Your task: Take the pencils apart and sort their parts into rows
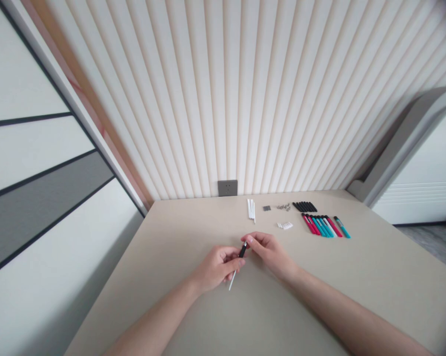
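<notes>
My left hand (218,266) is closed around a black pen grip (242,251), tilted with its upper end toward the right. Out of its lower end sticks a thin white refill (232,282), pointing down toward me. At the upper end my right hand (266,248) pinches a small silvery pen tip (245,243) between thumb and fingers. Whether this tip sits fully against the grip is too small to tell. Both hands are just above the table, close together.
On the beige table (178,222) lie white refills (251,209), small grey metal parts (266,208), silvery tips (283,206), white pieces (285,225), black grips (304,206) and coloured pen barrels (321,226). A ribbed wall with a socket (227,188) stands behind.
</notes>
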Available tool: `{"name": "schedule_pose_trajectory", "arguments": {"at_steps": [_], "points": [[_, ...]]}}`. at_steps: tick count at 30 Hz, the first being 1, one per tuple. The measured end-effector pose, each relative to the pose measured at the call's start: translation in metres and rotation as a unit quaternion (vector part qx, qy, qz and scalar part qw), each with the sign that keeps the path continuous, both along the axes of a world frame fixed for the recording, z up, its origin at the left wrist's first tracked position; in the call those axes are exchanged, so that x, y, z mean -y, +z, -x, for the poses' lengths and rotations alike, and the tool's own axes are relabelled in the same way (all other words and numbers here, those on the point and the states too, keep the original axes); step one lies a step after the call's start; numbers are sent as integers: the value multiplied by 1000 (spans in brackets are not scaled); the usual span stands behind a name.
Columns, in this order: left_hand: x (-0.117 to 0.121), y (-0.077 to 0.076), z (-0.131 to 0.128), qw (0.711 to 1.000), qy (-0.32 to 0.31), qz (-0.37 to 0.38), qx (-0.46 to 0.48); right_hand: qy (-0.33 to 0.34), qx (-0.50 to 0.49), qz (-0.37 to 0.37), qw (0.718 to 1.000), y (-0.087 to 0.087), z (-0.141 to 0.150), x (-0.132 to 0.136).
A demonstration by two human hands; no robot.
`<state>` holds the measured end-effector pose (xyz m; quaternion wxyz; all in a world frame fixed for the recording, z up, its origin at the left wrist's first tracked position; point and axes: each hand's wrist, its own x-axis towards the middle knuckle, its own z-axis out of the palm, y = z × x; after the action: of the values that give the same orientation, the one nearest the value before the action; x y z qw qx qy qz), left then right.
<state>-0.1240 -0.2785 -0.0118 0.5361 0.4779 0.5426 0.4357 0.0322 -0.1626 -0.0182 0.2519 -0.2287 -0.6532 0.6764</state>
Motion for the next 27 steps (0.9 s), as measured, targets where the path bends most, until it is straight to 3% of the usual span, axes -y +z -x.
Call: {"name": "schedule_pose_trajectory", "arguments": {"at_steps": [6,14,23,27], "points": [[1,4,0,999,4,-5,-32,4,11,-20,1000,-6,0,-6],[3,6,2,997,-9,-13,-73,9,16,-53,998,4,-2,-6],[1,2,-1,999,29,-7,-19,-33,64,-106,992,0,0,-4],[-1,-1,-2,996,86,-18,33,-29,43,-106,993,2,1,2]]}}
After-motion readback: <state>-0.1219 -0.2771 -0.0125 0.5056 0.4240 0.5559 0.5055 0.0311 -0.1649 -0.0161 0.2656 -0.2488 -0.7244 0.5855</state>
